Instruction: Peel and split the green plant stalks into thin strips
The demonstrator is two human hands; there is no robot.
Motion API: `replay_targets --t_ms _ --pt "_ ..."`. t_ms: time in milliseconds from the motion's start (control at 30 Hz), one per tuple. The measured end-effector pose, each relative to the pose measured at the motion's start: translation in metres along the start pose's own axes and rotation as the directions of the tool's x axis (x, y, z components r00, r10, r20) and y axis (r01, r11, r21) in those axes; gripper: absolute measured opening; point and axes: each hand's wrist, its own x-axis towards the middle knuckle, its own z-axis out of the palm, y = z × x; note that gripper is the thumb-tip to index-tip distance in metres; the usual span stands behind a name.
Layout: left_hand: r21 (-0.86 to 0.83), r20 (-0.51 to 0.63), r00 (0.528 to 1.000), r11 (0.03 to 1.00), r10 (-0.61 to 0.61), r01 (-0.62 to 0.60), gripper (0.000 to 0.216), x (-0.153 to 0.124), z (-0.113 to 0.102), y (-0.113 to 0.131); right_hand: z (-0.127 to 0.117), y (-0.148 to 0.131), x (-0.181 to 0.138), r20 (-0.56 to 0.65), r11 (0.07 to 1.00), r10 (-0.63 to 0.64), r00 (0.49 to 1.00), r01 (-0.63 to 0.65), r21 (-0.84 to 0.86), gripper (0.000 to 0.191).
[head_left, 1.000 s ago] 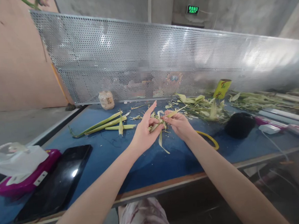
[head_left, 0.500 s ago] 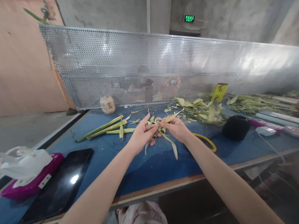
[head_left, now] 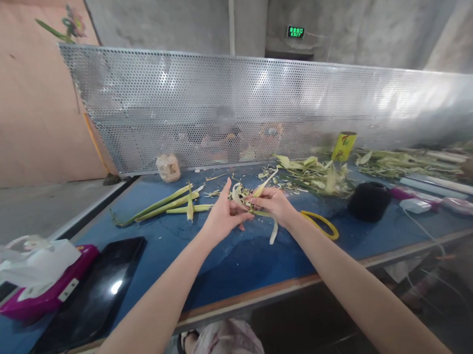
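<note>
My left hand (head_left: 222, 216) and my right hand (head_left: 276, 204) meet over the middle of the blue table (head_left: 234, 262). Both pinch a small bundle of pale green leaf strips (head_left: 246, 196) held between them. One loose strip (head_left: 273, 231) hangs down from my right hand toward the table. The index finger of my left hand points up and away while the other fingers close on the strips. Several long green stalks (head_left: 166, 202) lie on the table just left of my left hand.
A pile of leaf scraps (head_left: 316, 173) and a yellow cup (head_left: 343, 146) sit at the back right, with a black round object (head_left: 368, 202) and a yellow ring (head_left: 321, 224) nearer. A black tablet (head_left: 91, 295) and a magenta tissue pack (head_left: 43, 287) lie front left. A perforated metal screen (head_left: 256, 101) closes the far edge.
My hands have drawn slightly nearer and lower over the table. The hanging strip has swung from under my left hand to under my right hand, and the bundle has turned.
</note>
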Motion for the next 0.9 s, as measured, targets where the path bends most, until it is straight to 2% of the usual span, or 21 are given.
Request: replay_targets --t_ms 167,267,367,433,600,733,833,900 --pt "0.002 -0.023 0.999 1.0 0.029 -0.029 0.104 0.0 0.0 -0.004 0.002 0.002 0.0 -0.024 1.0 -0.002 1.0 0.001 -0.026 0.027" --pt "0.011 -0.048 0.998 1.0 0.029 -0.028 0.103 0.001 -0.002 -0.004 0.003 -0.001 0.0 0.038 0.994 0.014 0.999 -0.01 -0.105 0.03" --pt "0.041 -0.117 0.993 0.999 0.015 -0.01 0.102 0.001 -0.004 -0.001 0.004 -0.002 -0.001 0.1 0.969 0.008 0.995 0.017 -0.245 0.028" --pt "0.049 -0.157 0.988 0.999 0.012 -0.005 0.099 0.0 -0.006 0.001 0.003 -0.003 -0.002 0.128 0.959 0.017 0.992 0.02 -0.282 0.026" --pt "0.024 -0.077 0.997 1.0 0.018 -0.016 0.077 0.0 -0.008 0.002 -0.001 -0.006 -0.002 0.179 0.987 0.013 0.984 0.016 -0.159 0.029" --pt "-0.022 -0.082 0.996 0.999 0.022 -0.024 0.064 0.003 -0.008 0.002 -0.004 -0.006 0.0 0.176 0.993 -0.041 0.983 0.06 -0.102 0.03" --pt "-0.003 -0.089 0.995 0.999 0.037 -0.038 0.064 0.004 -0.011 0.0 -0.007 -0.004 0.001 0.186 0.988 -0.032 0.982 0.059 -0.14 0.028" --pt "0.027 -0.074 0.996 0.999 0.049 -0.047 0.064 0.004 -0.014 -0.002 -0.009 -0.004 0.002 0.214 0.97 -0.019 0.977 0.07 -0.232 0.025"
